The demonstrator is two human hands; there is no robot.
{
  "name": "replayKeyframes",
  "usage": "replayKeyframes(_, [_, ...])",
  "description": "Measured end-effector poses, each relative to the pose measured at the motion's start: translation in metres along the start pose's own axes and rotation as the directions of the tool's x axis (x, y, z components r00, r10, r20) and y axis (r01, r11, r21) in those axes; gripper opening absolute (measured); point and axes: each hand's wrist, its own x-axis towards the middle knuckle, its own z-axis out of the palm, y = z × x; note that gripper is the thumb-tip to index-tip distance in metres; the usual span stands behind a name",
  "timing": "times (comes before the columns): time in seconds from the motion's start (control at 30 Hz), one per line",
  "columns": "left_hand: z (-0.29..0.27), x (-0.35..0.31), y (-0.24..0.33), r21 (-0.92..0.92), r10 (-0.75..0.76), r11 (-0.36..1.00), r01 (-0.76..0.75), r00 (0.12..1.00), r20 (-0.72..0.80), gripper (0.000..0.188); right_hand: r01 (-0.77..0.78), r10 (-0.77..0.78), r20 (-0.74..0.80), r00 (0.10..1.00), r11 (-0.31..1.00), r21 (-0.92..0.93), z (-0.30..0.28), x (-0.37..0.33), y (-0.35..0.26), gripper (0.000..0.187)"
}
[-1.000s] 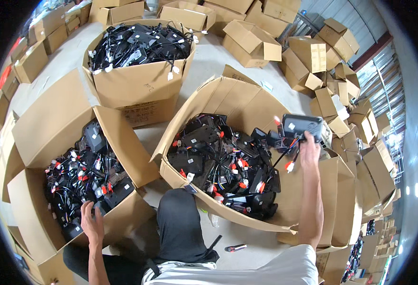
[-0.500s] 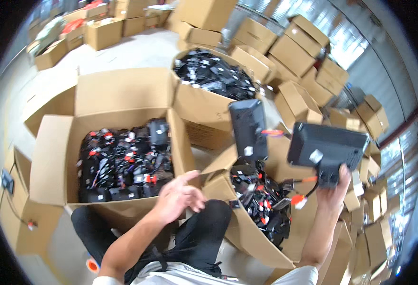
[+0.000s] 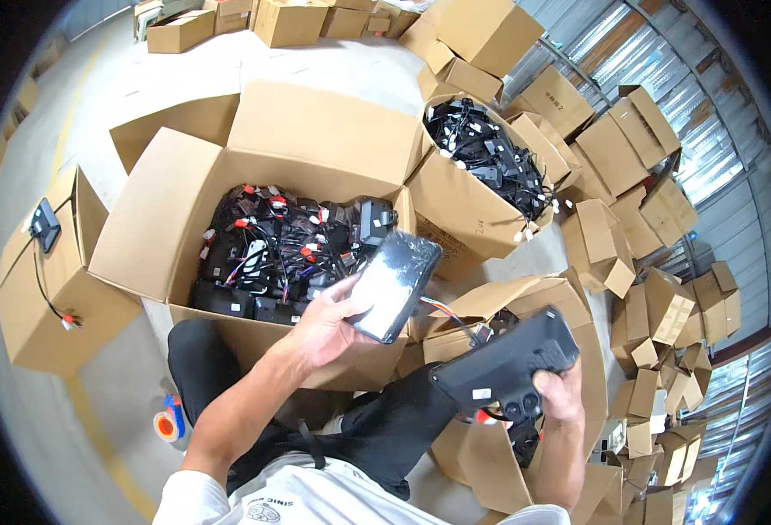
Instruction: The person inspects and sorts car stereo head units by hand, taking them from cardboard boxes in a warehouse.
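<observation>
My left hand (image 3: 324,328) grips the lower left edge of a small display monitor (image 3: 394,284), whose glossy, film-covered screen faces up. My right hand (image 3: 563,394) is closed around the mount end of a second black display monitor (image 3: 508,363), thumb on its back, a small white label showing. Coloured wires with a connector (image 3: 455,317) run between the two monitors; which one they belong to I cannot tell. Under my left hand stands a large open carton (image 3: 320,131) packed with black monitors and cables (image 3: 272,249). Below the right hand is a smaller open carton (image 3: 495,464), partly hidden.
Another carton (image 3: 455,210) heaped with black parts (image 3: 490,153) stands at the far right. A small black device (image 3: 46,226) with a hanging cable rests on a carton (image 3: 31,306) at left. A tape roll (image 3: 168,425) lies by my leg. Stacked cartons (image 3: 626,140) line the right wall.
My left hand, empty earlier, now holds a monitor. The monitor in my right hand has come down and inward, turned over a little. The view has shifted, showing more of the left floor.
</observation>
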Motion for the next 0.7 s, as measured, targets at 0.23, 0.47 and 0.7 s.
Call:
replayKeyframes(0.23, [0.014, -0.020, -0.008, 0.300, 0.049, 0.954, -0.010, 0.991, -0.124, 0.047, -0.183, 0.173, 0.074, 0.982, 0.970, 0.162, 0.074, 0.029, 0.032, 0.036])
replayKeyframes(0.47, [0.018, -0.053, -0.001, 0.616, 0.220, 0.754, -0.228, 0.971, 0.090, 0.078, -0.148, 0.138, 0.072, 0.988, 0.977, 0.157, 0.102, 0.045, 0.063, 0.051])
replayKeyframes(0.7, [0.022, -0.063, -0.001, 0.647, 0.090, 0.761, -0.056, 0.996, -0.020, 0.082, 0.236, -0.248, -0.094, 0.964, 0.964, -0.121, 0.113, 0.044, 0.079, 0.071])
